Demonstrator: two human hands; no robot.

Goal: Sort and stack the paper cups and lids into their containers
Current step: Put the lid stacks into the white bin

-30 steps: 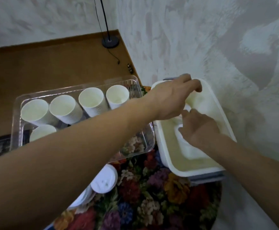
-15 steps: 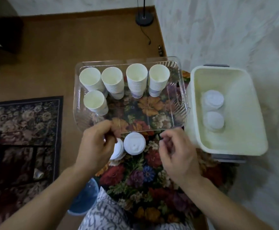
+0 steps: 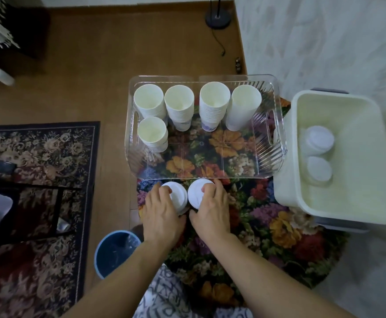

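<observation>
Two white lid stacks lie on the floral tablecloth just in front of the clear tray (image 3: pixel 277 143). My left hand (image 3: pixel 162 212) curls its fingers round the left lid stack (image 3: pixel 178 196). My right hand (image 3: pixel 212 207) grips the right lid stack (image 3: pixel 195 195). Several stacks of white paper cups (image 3: pixel 214 104) stand upright along the tray's far side. The cream bin (image 3: pixel 339 210) on the right holds two piles of white lids (image 3: pixel 319 140).
A blue bucket (image 3: pixel 114 251) stands on the floor at the table's left edge. A patterned rug (image 3: pixel 33 154) and dark furniture lie to the left. A lamp base (image 3: pixel 217 19) and cord stand by the wall behind the tray.
Both hands left the cream bin, came back to the near side of the table and closed round the two lid stacks in front of the tray. The view swung down and left.
</observation>
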